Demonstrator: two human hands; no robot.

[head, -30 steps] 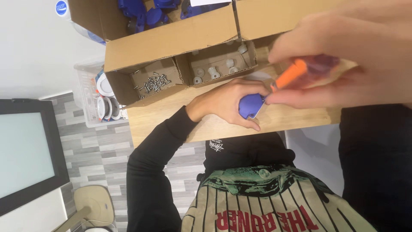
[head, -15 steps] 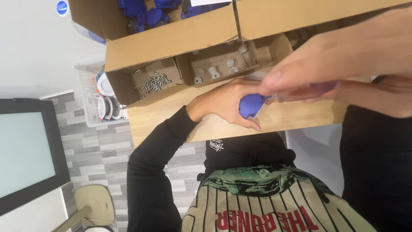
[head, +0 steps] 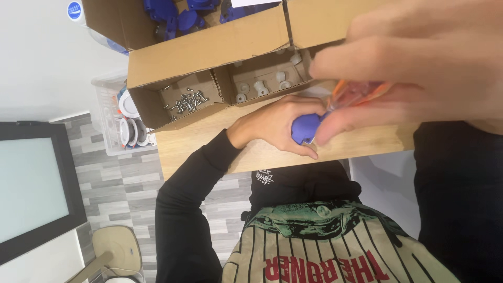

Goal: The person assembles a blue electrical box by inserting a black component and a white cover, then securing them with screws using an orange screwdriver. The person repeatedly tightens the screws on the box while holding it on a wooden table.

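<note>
Blue part (head: 305, 128) sits on the wooden worktop (head: 367, 144), near its front edge, clasped by the left hand (head: 275, 124) with fingers curled around it. Right hand (head: 419, 68) is close to the camera, large and blurred, fingers closed on an orange-handled tool (head: 350, 93) whose tip angles down to the blue part; one fingertip touches the part's right side. Just behind the hands, a cardboard box (head: 209, 50) with open flaps: left compartment holds loose screws (head: 187, 100), the next one holds small grey round pieces (head: 262, 86). Another box behind it holds more blue parts (head: 173, 13). Left of the worktop, a clear bin (head: 112, 120) with white round items. Dark-framed screen (head: 31, 188) at far left, grey plank floor (head: 126, 194) below.
</note>
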